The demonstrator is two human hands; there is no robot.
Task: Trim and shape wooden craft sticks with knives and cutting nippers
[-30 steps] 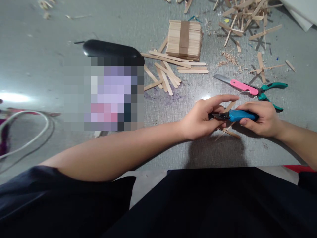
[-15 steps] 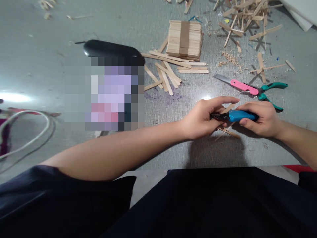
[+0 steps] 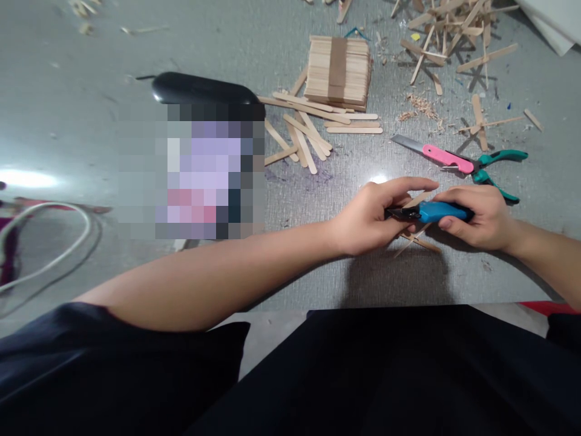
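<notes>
My left hand is closed around crossed wooden craft sticks, whose ends stick out above and below the fingers. Its index finger reaches out over the work. My right hand grips a blue-handled tool with a black head, which points left into my left hand. The head's tip is partly hidden by the left fingers, so I cannot tell whether it touches a stick. Just beyond the right hand lie a pink folding saw and green-handled pliers.
A banded stack of craft sticks stands beyond the hands, with loose sticks beside it. A pile of joined sticks is at the far right, near wood shavings. A black case and white cable lie left.
Almost nothing has changed. The lower ends of the crossed sticks have shifted very slightly; both hands and the blue-handled tool stay in place.
</notes>
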